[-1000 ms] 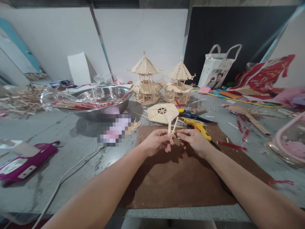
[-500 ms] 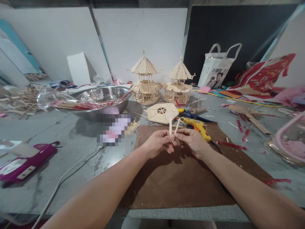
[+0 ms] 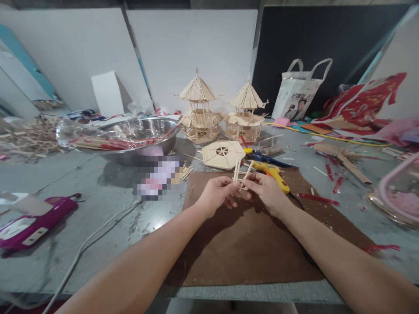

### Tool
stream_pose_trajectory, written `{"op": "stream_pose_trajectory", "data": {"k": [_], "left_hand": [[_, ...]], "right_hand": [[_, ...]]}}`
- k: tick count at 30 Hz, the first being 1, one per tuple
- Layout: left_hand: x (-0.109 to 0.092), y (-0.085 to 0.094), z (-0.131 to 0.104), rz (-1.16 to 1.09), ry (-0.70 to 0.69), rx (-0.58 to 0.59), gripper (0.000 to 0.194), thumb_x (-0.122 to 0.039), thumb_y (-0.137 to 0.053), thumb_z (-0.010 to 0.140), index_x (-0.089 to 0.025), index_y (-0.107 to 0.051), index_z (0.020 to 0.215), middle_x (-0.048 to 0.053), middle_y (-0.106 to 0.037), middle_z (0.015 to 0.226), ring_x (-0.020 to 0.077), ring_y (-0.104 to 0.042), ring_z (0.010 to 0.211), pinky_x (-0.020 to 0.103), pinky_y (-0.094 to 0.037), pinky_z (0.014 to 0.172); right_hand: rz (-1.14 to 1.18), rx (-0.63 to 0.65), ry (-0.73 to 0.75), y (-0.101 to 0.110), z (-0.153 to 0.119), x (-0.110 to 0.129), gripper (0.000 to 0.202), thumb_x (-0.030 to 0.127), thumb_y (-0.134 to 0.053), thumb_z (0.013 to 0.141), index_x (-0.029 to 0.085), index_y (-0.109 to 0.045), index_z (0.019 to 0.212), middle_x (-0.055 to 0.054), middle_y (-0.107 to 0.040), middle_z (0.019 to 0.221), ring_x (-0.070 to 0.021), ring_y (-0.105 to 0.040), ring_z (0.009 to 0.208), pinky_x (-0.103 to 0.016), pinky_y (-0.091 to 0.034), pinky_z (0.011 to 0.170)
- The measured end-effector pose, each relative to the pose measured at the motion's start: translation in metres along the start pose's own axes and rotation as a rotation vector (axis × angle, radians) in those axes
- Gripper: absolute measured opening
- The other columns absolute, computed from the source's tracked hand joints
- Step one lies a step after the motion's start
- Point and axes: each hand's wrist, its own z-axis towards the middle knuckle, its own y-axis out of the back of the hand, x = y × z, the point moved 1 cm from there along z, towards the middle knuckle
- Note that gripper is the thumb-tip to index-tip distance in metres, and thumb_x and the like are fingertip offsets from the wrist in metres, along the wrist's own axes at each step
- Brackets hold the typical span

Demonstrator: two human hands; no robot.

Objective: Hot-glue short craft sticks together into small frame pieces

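Observation:
Over the brown mat (image 3: 252, 248), my left hand (image 3: 223, 191) and my right hand (image 3: 262, 188) pinch a small cluster of thin wooden sticks (image 3: 236, 169) between them. Several sticks stand upright and slant apart; short pieces seem to cross between the fingertips. How they join is too small to tell. A flat hexagonal stick panel (image 3: 212, 160) with a spoked opening lies just beyond my hands. Close behind my right hand rests a yellow glue gun (image 3: 276, 178).
Two stick pavilions (image 3: 198, 93) stand at the back. A metal bowl (image 3: 131, 152) holding bagged sticks is at the left, near a purple power strip (image 3: 42, 222). A white bag (image 3: 296, 93), red scraps and a pink-rimmed object (image 3: 382, 187) lie right.
My fingertips have shifted slightly apart, and the sticks between them have turned a little, leaning further right. Both hands keep their pinch.

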Motion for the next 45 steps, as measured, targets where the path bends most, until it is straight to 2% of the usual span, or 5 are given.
{"op": "stream_pose_trajectory", "data": {"k": [8,29,45], "left_hand": [[0.0029,-0.0010,0.0000,0.009,-0.042,-0.020,0.023,-0.033,-0.058,0.061,-0.012,-0.051,0.067,-0.001,-0.056,0.058,0.0102,-0.054,0.039,0.018,-0.040,0.033],[0.0033,-0.0018,-0.0002,0.026,-0.004,0.023,0.027,-0.037,-0.058,0.061,-0.012,-0.052,0.069,0.002,-0.059,0.061,0.0095,-0.055,0.041,0.018,-0.040,0.036],[0.0010,-0.0012,-0.0024,-0.041,0.004,0.088,0.025,-0.034,-0.058,0.062,-0.011,-0.051,0.069,0.001,-0.057,0.054,0.0095,-0.054,0.041,0.019,-0.041,0.039]], "right_hand": [[-0.112,0.037,0.044,0.0003,0.0007,-0.0009,0.022,0.033,-0.059,0.060,0.013,-0.054,0.069,0.003,-0.053,0.055,-0.0040,-0.041,0.034,-0.018,-0.034,0.032],[0.008,-0.007,-0.002,-0.0010,-0.0002,-0.0012,0.027,0.034,-0.064,0.054,0.013,-0.054,0.067,0.005,-0.050,0.053,-0.0038,-0.041,0.034,-0.019,-0.033,0.033],[0.056,-0.022,-0.037,-0.0004,0.0005,-0.0029,0.025,0.033,-0.067,0.050,0.014,-0.055,0.061,0.006,-0.049,0.046,-0.0037,-0.038,0.033,-0.019,-0.030,0.033]]}}
